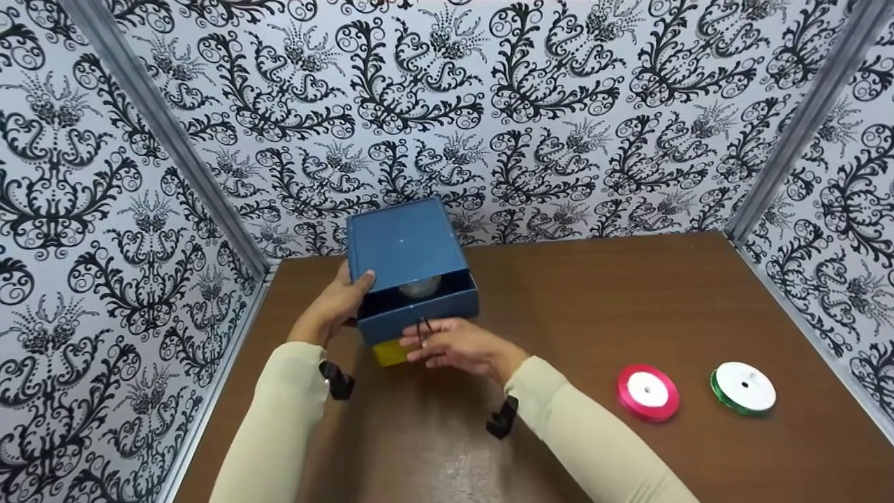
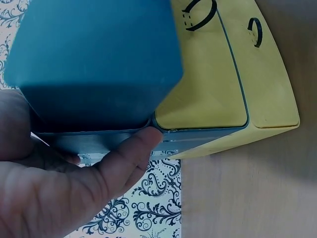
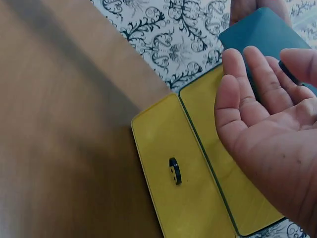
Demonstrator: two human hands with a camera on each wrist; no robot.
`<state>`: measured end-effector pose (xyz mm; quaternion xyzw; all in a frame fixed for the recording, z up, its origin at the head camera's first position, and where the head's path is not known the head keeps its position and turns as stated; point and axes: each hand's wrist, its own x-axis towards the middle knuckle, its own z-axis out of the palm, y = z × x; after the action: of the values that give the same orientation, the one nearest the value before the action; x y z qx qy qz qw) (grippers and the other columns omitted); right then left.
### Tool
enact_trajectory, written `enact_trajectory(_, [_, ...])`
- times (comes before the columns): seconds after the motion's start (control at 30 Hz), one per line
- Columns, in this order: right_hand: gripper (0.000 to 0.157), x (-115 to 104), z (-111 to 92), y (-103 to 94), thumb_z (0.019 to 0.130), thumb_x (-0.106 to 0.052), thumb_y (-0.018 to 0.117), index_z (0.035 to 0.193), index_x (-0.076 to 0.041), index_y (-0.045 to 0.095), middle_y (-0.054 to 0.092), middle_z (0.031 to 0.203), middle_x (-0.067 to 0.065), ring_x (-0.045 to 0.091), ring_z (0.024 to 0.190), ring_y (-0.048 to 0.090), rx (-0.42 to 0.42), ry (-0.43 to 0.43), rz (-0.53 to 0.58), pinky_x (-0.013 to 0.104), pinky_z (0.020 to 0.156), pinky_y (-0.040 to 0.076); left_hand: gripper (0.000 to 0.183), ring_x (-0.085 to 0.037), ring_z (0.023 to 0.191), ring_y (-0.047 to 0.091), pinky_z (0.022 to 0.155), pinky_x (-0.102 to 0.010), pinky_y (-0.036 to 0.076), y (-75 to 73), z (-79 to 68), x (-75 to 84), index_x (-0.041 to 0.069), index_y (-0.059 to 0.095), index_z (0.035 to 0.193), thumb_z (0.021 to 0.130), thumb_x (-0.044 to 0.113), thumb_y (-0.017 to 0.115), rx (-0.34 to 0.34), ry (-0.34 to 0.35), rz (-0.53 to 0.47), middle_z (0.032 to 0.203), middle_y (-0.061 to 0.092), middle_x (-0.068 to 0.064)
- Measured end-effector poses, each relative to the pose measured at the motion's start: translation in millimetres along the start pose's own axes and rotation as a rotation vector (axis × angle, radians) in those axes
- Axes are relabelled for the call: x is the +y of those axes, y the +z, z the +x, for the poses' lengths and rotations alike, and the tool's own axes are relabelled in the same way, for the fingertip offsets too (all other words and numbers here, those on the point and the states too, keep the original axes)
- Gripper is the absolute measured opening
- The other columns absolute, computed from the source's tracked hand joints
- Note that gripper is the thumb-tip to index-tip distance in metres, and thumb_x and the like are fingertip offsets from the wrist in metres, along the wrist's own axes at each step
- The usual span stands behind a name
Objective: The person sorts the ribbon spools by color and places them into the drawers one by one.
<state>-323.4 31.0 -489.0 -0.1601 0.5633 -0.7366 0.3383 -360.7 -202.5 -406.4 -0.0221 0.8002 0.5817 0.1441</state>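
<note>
A: In the head view, where is the box?
B: The blue box [image 1: 401, 244] stands on the counter [image 1: 594, 300], near the patterned wall [image 1: 447, 126]. Its top drawer [image 1: 447, 305] is open, and a pale round object [image 1: 420, 286] shows inside. The pink spool [image 1: 647, 392] and the green spool [image 1: 744, 388] lie well apart, at the right.
A: Why does the left hand [image 1: 335, 300] hold the box from the side?
B: In my judgement, for steadiness: the right hand [image 1: 461, 346] is at the drawer's black loop [image 1: 420, 327], and a pull could drag a light box. The left thumb lies on the top edge, with the fingers along the side.
A: What does the left wrist view add?
B: Here the left hand is clamped at the box's edge, one fingertip just beside the drawer. Two yellow fronts [image 2: 208, 84] sit below it, each with its own loop.
A: And the right wrist view?
B: The right palm faces the camera, the fingers are gently bent, and the thumb closes toward them. They seem to pinch the loop, although it is partly hidden.
</note>
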Motion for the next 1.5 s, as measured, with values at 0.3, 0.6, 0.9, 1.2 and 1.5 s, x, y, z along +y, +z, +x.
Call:
enact_trajectory(0.3, [0.040,-1.9,21.5,-2.0,0.097,-0.003,0.047,0.135,-0.001,0.056,0.062,0.133,0.013,0.027,0.114,0.063,0.104,-0.023,0.033,0.044,0.099,0.045,0.068,-0.041,0.121,0.053,0.094,-0.058,0.046,3.0,-2.8,-1.9,0.028,-0.002,0.160,0.107,0.038,0.040,-0.002,-0.052,-0.010,0.154,0.029,-0.023])
enact_trajectory(0.6, [0.034,-6.5,30.0,2.0,0.100,-0.008,0.048,0.132,-0.002,0.058,0.065,0.127,0.011,0.023,0.104,0.067,0.220,-0.059,0.068,0.038,0.086,0.048,0.071,-0.043,0.129,0.046,0.101,-0.061,0.041,-1.2,-1.2,1.5,0.029,-0.004,0.160,0.107,0.037,0.043,-0.010,-0.048,-0.063,0.157,0.025,-0.023])
enact_trajectory(0.9, [0.027,-2.4,13.4,-17.8,0.100,-0.014,0.050,0.118,0.001,0.062,0.068,0.113,0.018,0.029,0.101,0.066,0.360,-0.095,-0.078,0.048,0.093,0.049,0.072,-0.042,0.139,0.033,0.112,-0.055,0.029,-3.6,2.4,0.9,0.018,-0.009,0.159,0.108,0.032,0.040,-0.038,0.013,-0.010,0.162,0.010,-0.022])
enact_trajectory(1.2, [0.033,18.6,15.7,-23.6,0.100,-0.023,0.053,0.120,0.000,0.064,0.066,0.119,0.015,0.034,0.110,0.061,0.374,0.041,-0.123,0.052,0.100,0.045,0.072,-0.043,0.128,0.048,0.103,-0.058,0.040,-5.8,-0.4,2.5,0.024,-0.006,0.160,0.107,0.036,0.042,-0.027,-0.018,-0.030,0.157,0.023,-0.024])
enact_trajectory(1.5, [0.037,36.6,31.5,-14.9,0.101,-0.023,0.053,0.126,0.002,0.061,0.063,0.126,0.016,0.032,0.112,0.062,0.306,0.080,-0.041,0.050,0.102,0.044,0.072,-0.043,0.133,0.041,0.106,-0.058,0.036,-3.1,1.1,0.9,0.019,-0.005,0.160,0.107,0.034,0.042,-0.001,0.007,0.032,0.159,0.019,-0.023])
